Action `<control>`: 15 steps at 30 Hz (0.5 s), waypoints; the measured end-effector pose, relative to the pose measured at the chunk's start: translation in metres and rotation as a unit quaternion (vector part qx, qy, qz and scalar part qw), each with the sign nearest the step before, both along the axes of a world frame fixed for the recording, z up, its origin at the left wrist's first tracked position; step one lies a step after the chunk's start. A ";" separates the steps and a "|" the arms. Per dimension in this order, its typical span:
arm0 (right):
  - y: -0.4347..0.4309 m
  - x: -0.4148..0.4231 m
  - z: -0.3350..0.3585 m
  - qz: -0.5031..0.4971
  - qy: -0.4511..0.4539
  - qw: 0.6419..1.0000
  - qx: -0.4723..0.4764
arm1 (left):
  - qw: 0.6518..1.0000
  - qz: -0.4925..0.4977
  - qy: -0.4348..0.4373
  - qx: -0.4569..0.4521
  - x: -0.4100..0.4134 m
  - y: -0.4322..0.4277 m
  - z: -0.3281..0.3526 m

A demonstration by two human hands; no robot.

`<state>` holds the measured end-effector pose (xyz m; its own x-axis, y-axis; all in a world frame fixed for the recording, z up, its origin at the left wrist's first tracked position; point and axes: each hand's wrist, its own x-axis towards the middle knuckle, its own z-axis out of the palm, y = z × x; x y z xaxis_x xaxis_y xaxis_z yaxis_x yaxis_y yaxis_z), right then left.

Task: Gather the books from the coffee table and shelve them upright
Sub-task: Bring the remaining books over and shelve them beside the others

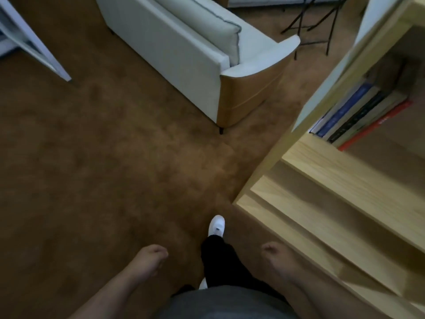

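Note:
Several books (358, 116) stand side by side, leaning, on an upper shelf of the light wooden bookshelf (333, 171) at the right; blue, dark and red spines show. My left hand (150, 259) hangs low at the bottom left of centre, fingers curled, holding nothing. My right hand (277, 257) hangs at the bottom right, beside the shelf's lower boards, fingers also curled and holding nothing. The coffee table is out of view.
A white sofa (195, 54) with a tan curved arm stands ahead on the brown carpet (103, 169). A white furniture leg (34, 42) slants at the top left. Black folding legs (308, 26) stand behind the sofa. My white shoe (216, 225) steps forward.

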<state>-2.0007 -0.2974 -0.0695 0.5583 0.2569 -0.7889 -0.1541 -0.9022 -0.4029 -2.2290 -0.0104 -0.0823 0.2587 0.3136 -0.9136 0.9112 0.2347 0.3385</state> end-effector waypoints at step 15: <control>0.197 0.181 0.025 0.077 0.015 0.995 0.059 | 0.995 -0.013 -0.029 0.098 0.181 0.162 0.052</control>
